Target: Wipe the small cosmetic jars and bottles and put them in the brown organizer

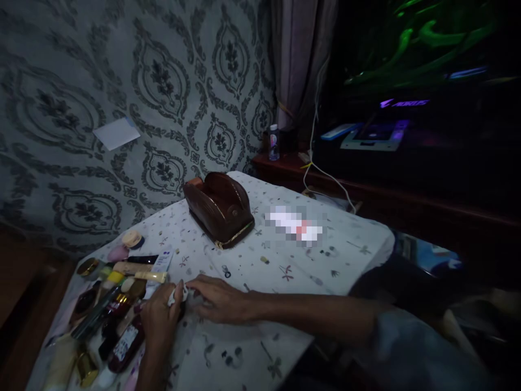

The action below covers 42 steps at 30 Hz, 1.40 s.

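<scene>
Cosmetics beside left hand with white wad, brown bag beyond.

One brown zip bag, one crumpled white wad and one pixelated item share one cloth-covered table with more than a dozen cosmetics, too jumbled from where I stand for an exact count; around them are one capped bottle, one curtain, and, on one patterned wall, one pale sheet
</scene>
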Motion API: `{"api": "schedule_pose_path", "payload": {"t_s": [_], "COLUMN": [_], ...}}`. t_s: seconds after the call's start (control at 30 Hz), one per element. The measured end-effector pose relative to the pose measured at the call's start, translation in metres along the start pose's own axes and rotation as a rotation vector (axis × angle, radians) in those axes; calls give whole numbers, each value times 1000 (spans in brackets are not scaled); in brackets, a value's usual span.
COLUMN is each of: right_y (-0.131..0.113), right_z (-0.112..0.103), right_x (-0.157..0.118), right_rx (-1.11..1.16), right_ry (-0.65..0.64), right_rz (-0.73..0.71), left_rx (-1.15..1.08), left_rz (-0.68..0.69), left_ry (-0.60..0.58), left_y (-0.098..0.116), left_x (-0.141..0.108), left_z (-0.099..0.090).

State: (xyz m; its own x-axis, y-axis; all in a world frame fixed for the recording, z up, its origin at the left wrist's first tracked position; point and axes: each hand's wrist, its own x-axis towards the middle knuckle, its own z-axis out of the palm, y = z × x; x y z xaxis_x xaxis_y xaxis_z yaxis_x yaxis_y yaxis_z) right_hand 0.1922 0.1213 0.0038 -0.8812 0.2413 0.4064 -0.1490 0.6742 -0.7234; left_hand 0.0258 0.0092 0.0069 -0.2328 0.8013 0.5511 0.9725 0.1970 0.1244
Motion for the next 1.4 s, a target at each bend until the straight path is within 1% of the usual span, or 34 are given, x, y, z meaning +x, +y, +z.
{"api": "schedule_pose_path", "payload": {"t_s": [0.03, 0.1, 0.17, 0.23, 0.27, 0.3, 0.37, 0.4, 0.47, 0.53, 0.6, 0.7, 0.8, 1.0, 1.1, 1.2, 1.3, 1.4], "right_y": [-1, -1, 6, 18, 25, 33, 49, 57, 70, 80, 86, 89, 89, 90, 90, 90, 87, 75], "right_z": [-9, -34, -68, -104, -121, -136, -159, -165, -170, -168, -164, -161, -162, -160, -158, -157, -158, -157], "right_x": [-8, -30, -61, -96, -114, -131, -161, -172, -186, -190, -190, -188, -190, -191, -190, -190, -189, -184], "right_rx": [-24, -75, -147, -291, -411, -524, -696, -749, -803, -820, -826, -836, -837, -862, -874, -879, -862, -854], "right_ry": [32, 119, 264, 445, 551, 628, 679, 655, 604, 564, 551, 570, 584, 596, 604, 608, 610, 632], "right_rz": [-25, -67, -42, 65, 128, 194, 335, 395, 534, 650, 703, 683, 650, 663, 641, 632, 645, 630], "left_rx": [2, 1, -16, -47, -60, -69, -72, -69, -61, -58, -65, -76, -76, -90, -79, -67, -64, -55], "left_rz": [-6, -20, -24, -24, -26, -30, -38, -42, -46, -42, -28, -12, -22, -37, -34, -53, -29, 1], "left_ry": [0, 9, 16, 8, 4, 1, -11, -15, -37, -61, -60, -32, -33, -31, -42, -21, -41, -56], "left_y": [0, 1, 2, 2, 2, 2, 1, 1, 1, 0, 0, 1, 3, 6, 5, 3, 1, -1], "left_x": [0, 0, 0, 0, 0, 0, 0, 0, 1, 1, 1, 1, 1, 2, 1, 0, 0, 0], "left_z": [0, -1, -2, -2, -2, -2, -2, -3, -4, -4, -5, -6, -7, -7, -6, -4, -4, -4]}}
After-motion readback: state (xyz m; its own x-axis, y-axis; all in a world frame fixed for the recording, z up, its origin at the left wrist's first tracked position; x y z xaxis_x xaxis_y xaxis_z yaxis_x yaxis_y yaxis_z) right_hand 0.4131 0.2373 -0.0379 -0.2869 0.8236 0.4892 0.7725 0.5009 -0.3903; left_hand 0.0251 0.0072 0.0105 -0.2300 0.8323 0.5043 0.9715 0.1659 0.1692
